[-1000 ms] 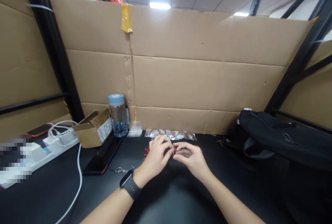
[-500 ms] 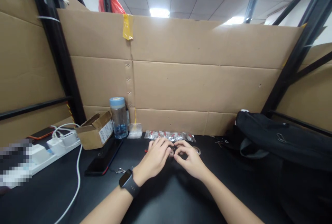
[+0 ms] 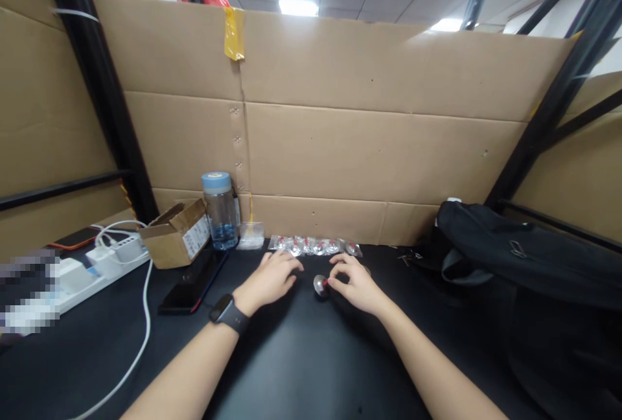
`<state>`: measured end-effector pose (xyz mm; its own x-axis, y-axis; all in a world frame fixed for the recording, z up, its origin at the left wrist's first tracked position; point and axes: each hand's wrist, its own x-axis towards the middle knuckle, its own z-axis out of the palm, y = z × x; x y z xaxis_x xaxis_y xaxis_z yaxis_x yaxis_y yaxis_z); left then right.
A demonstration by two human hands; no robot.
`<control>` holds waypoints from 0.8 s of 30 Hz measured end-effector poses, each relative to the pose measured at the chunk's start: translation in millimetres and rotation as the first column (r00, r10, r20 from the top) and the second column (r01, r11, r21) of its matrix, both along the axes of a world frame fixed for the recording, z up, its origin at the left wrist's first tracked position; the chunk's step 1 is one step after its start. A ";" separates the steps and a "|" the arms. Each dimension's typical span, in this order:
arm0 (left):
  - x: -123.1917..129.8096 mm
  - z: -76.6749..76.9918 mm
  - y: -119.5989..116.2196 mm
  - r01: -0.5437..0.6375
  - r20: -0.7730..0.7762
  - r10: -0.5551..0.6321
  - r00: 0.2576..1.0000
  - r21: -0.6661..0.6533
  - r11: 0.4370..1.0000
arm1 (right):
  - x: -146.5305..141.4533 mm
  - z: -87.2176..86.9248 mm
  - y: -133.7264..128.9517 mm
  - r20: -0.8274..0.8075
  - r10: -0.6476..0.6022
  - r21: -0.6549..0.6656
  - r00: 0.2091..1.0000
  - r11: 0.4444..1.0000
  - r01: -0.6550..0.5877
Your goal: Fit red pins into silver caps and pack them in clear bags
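Tabletop (image 3: 301, 368) gap, left hand (image 3: 271, 279) to disc (image 3: 319, 286)

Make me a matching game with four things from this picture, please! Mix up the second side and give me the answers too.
Things
1. right hand
2. bottle
3. left hand
4. shiny packets

Clues
A. in a row at the foot of the cardboard wall
B. has a dark watch on its wrist
C. pinching a small round thing
D. topped with a blue lid

Right pairs
1-C
2-D
3-B
4-A
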<state>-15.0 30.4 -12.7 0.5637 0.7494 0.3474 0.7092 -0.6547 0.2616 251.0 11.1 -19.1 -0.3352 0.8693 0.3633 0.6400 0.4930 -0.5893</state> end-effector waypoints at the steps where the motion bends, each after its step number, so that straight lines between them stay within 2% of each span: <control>1: -8.3 2.5 4.3 -0.032 -0.018 0.032 0.999 -0.005 0.999 | 2.6 -0.8 1.2 0.038 0.012 -0.006 0.999 1.000 -0.011; 4: -32.2 7.3 16.7 -0.061 -0.089 0.051 0.995 -0.113 0.992 | 20.7 -0.2 8.1 0.148 0.066 -0.032 0.987 0.998 -0.062; 5: -38.6 7.0 20.6 -0.057 -0.097 0.043 0.994 -0.151 0.987 | 30.3 0.4 11.5 0.179 0.048 -0.035 0.983 0.999 -0.042; 8: -50.5 -0.8 31.3 -0.033 -0.047 0.024 0.999 -0.207 0.978 | 62.2 0.5 23.5 0.305 -0.152 -0.005 0.940 0.987 0.161; 10: -52.9 -8.7 36.8 -0.024 -0.008 0.022 1.000 -0.205 0.978 | 79.1 -1.2 30.1 0.342 -0.183 -0.023 0.922 0.979 0.203; 12: -52.6 -14.9 40.1 -0.035 0.008 0.037 0.999 -0.184 0.982 | 88.3 -3.7 34.2 0.324 -0.150 -0.058 0.934 0.982 0.178; 15: -50.6 -16.9 40.1 -0.078 0.009 0.081 0.997 -0.150 0.986 | 89.9 -7.6 36.5 0.274 -0.112 -0.084 0.955 0.987 0.139; 19: -46.6 -11.1 35.5 -0.165 -0.058 0.159 0.986 -0.131 0.978 | 84.9 -10.7 37.4 0.245 -0.137 -0.054 0.960 0.987 0.154; 24: -37.8 -12.8 32.1 -0.260 -0.076 0.253 0.964 -0.092 0.961 | 80.7 -6.9 35.0 0.266 -0.129 -0.053 0.955 0.988 0.148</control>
<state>-52.8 62.5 -25.5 0.3663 0.9007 0.2337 0.8668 -0.4216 0.2662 331.8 46.1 -26.0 -0.2844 0.9344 0.2144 0.8353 0.3513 -0.4230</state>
